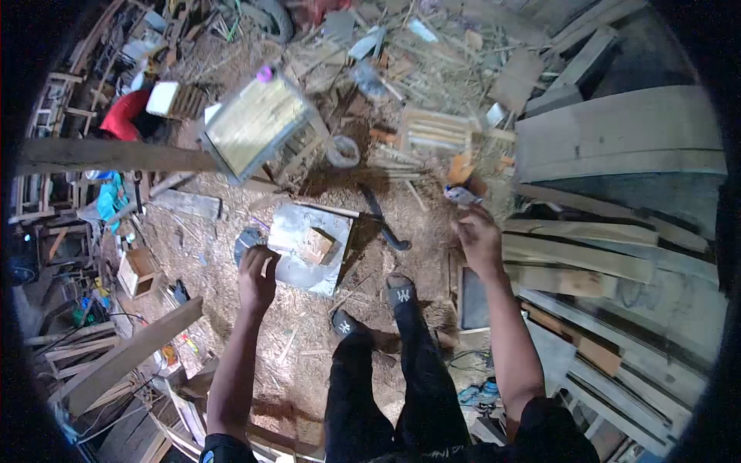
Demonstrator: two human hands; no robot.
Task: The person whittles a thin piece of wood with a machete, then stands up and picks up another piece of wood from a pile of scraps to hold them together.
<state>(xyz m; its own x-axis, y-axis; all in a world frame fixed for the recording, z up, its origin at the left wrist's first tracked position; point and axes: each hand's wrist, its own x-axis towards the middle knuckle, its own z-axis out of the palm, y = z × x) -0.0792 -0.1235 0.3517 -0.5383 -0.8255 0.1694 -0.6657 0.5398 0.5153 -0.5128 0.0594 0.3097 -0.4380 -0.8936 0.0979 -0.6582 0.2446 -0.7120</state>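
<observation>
My left hand [256, 276] hangs over the left edge of a pale metal sheet [293, 270], fingers curled in and thumb bent towards them. Partly behind its fingertips shows a blue-grey round thing [247, 242]. A small wooden block [317, 246] sits on the sheet, to the right of this hand. On the other side, my right hand [480, 241] is raised with bent, closed fingers. Just beyond its fingertips is a small white and blue packet [461, 194], in front of an orange-brown piece [461, 168]. I cannot tell what either hand pinches.
A wooden-topped table [258, 123] stands ahead, beside a slatted wooden frame [436, 130]. Stacked boards [579, 255] line the right side. A long beam [116, 157] juts in from the left. Dark curved piece [382, 220] lies on the shaving-covered floor near my feet. A red-clothed person [127, 114] is at upper left.
</observation>
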